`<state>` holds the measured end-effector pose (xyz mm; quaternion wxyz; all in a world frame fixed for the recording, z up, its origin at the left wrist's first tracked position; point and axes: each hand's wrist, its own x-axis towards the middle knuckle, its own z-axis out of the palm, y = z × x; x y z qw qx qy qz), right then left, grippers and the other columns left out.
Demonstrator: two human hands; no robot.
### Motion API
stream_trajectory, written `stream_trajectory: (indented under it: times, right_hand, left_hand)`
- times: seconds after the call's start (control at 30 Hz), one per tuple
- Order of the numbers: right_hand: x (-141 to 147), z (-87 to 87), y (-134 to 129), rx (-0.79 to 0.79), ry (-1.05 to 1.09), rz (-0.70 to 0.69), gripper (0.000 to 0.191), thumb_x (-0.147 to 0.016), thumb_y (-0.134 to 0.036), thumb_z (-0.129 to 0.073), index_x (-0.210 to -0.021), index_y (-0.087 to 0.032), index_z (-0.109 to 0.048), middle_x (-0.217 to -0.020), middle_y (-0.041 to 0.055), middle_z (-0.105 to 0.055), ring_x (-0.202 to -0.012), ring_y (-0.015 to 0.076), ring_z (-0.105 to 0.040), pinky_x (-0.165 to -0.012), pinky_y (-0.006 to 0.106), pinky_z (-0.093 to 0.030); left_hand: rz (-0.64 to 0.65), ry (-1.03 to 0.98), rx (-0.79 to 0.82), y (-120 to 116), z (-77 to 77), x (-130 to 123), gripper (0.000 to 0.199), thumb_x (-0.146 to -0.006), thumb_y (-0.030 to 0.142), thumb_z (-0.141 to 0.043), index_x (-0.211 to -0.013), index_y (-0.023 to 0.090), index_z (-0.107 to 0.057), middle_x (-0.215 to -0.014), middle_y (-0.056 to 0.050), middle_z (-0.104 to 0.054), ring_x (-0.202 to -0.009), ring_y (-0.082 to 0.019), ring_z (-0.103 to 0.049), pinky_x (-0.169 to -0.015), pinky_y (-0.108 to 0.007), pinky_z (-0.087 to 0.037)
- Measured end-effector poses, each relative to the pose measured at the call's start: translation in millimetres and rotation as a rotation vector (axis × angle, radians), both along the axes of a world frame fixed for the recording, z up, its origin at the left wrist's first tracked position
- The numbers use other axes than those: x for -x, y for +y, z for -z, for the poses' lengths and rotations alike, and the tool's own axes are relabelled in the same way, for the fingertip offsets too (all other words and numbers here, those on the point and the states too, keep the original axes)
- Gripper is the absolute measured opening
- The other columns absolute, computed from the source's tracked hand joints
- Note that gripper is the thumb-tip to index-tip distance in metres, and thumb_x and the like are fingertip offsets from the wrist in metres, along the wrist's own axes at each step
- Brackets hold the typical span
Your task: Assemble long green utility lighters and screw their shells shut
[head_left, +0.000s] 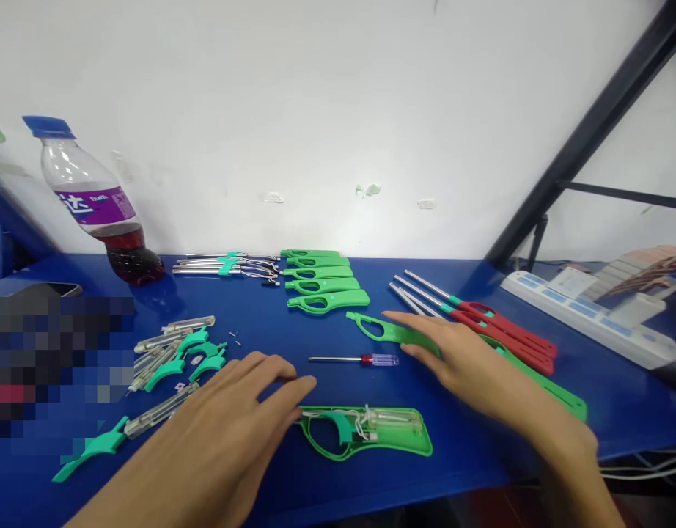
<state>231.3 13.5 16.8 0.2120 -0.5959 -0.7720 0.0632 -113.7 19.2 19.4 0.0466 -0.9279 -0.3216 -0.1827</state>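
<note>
My left hand (pixel 233 425) is closed at the narrow left end of an open green lighter handle half (pixel 424 443). That half lies inside up, with a clear fuel tank (pixel 396 419), white wires and a teal trigger (pixel 343 427) in it. Its left tip is hidden by my fingers. Beyond it, my right hand (pixel 473 363) has thumb and fingers around an empty-looking green handle shell (pixel 387 334), outer side up, partly hidden by the hand. A small screwdriver (pixel 379 360) with a clear purple grip lies between the hands.
Green shells (pixel 338 300) stand in a row at the back, beside metal lighter tubes (pixel 200 269) with wires. Teal triggers (pixel 101 446) and clear tanks (pixel 162 411) lie left. Red lighters (pixel 514 341), another green handle (pixel 558 392) and a power strip (pixel 591 315) are right; a bottle (pixel 104 205) stands back left.
</note>
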Motion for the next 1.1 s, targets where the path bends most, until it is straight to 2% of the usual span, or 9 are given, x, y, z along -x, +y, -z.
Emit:
stream_trajectory:
  times: [0.1,0.23,0.4,0.53,0.67,0.8,0.97,1.1]
  right_hand:
    - [-2.8,1.7,7.3,0.04,-0.017,-0.002,0.049,-0.103,-0.028,-0.066,-0.152,-0.031,-0.063,-0.146,0.006,-0.074,-0.13,0.0301,-0.074,-0.11,0.052,-0.06]
    - [-4.7,4.3,18.2,0.06,-0.03,0.004,0.04,-0.102,-0.022,-0.065,-0.142,-0.027,-0.069,-0.129,0.0073,-0.081,-0.116,0.0283,-0.079,-0.1,0.046,-0.063]
    - [-6.7,11.8,16.5,0.031,-0.037,0.006,0.037,-0.107,-0.026,-0.056,-0.142,-0.029,-0.067,-0.13,0.01,-0.078,-0.115,0.03,-0.078,-0.097,0.047,-0.063]
    - [-8.8,18.9,11.5,0.02,-0.018,0.007,0.041,-0.109,-0.026,-0.052,-0.148,-0.031,-0.062,-0.131,0.0098,-0.076,-0.112,0.0283,-0.078,-0.093,0.043,-0.063]
    - [-8.2,22.0,7.2,0.031,0.003,0.021,0.042,-0.11,-0.032,-0.052,-0.152,-0.034,-0.058,-0.133,0.0095,-0.074,-0.118,0.0289,-0.076,-0.1,0.046,-0.061]
    - [-5.7,19.6,0.9,0.036,0.024,0.05,0.047,-0.11,-0.038,-0.052,-0.157,-0.036,-0.051,-0.137,0.0085,-0.073,-0.126,0.029,-0.072,-0.106,0.049,-0.058]
    - [-5.0,12.2,-4.5,0.021,0.041,0.073,0.036,-0.106,-0.038,-0.057,-0.141,-0.031,-0.062,-0.123,0.0065,-0.078,-0.112,0.0272,-0.077,-0.094,0.041,-0.063]
    - [-6.6,6.9,-6.2,-0.042,0.048,0.12,0.038,-0.104,-0.036,-0.056,-0.141,-0.03,-0.062,-0.12,0.008,-0.077,-0.107,0.029,-0.078,-0.091,0.044,-0.063]
  left_hand:
    - [-0.009,-0.033,0.014,5.0,-0.7,8.2,0.04,-0.112,0.02,-0.042,-0.128,0.03,-0.077,-0.119,-0.005,-0.08,-0.108,-0.027,-0.077,-0.106,-0.044,-0.06]
    - [-0.026,-0.068,-0.007,8.2,-1.3,13.4,0.042,-0.117,0.035,-0.039,-0.123,0.031,-0.081,-0.113,-0.005,-0.083,-0.108,-0.031,-0.079,-0.098,-0.044,-0.063]
    - [-0.006,-0.05,0.048,9.4,-10.1,12.6,0.041,-0.114,0.025,-0.039,-0.12,0.028,-0.08,-0.109,-0.005,-0.082,-0.101,-0.027,-0.079,-0.102,-0.046,-0.061]
    - [-0.03,-0.044,0.087,8.6,-12.1,11.3,0.038,-0.111,0.021,-0.043,-0.124,0.029,-0.078,-0.113,-0.004,-0.08,-0.105,-0.026,-0.077,-0.108,-0.044,-0.057]
    - [-0.018,-0.06,0.103,9.0,-13.2,11.1,0.039,-0.111,0.019,-0.042,-0.123,0.028,-0.077,-0.111,-0.004,-0.079,-0.1,-0.023,-0.076,-0.105,-0.04,-0.057]
    - [-0.006,-0.069,0.092,10.2,-15.8,10.7,0.039,-0.11,0.017,-0.041,-0.119,0.028,-0.077,-0.109,-0.004,-0.079,-0.097,-0.023,-0.075,-0.096,-0.038,-0.058]
    - [-0.018,-0.073,0.097,8.3,-15.8,15.0,0.038,-0.112,0.019,-0.041,-0.121,0.029,-0.076,-0.108,-0.003,-0.078,-0.096,-0.023,-0.075,-0.097,-0.038,-0.058]
    - [-0.025,-0.082,0.094,5.9,-16.8,17.6,0.036,-0.112,0.019,-0.044,-0.128,0.031,-0.073,-0.113,-0.003,-0.077,-0.103,-0.023,-0.075,-0.1,-0.04,-0.058]
